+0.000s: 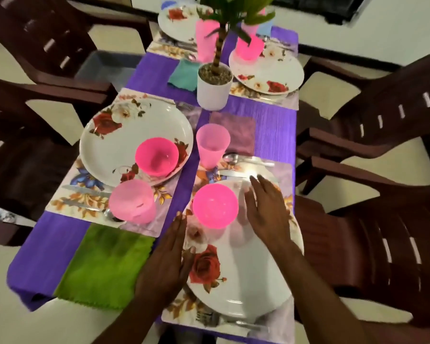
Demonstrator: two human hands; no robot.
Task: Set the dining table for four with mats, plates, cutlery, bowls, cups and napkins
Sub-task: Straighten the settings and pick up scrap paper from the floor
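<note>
White rose-printed plate (243, 281), pink bowl (215, 206) atop.

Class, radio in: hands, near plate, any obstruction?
Left hand open, at plate rim. Right hand open over plate. Bowl on it. No obstruction.

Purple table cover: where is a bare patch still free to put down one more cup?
Bare purple table cover shows right of the purple napkin, between the two right-side mats. Another strip lies left of the green napkin, at the near corner. Around the white plant pot, cups and plates crowd closely.
</note>
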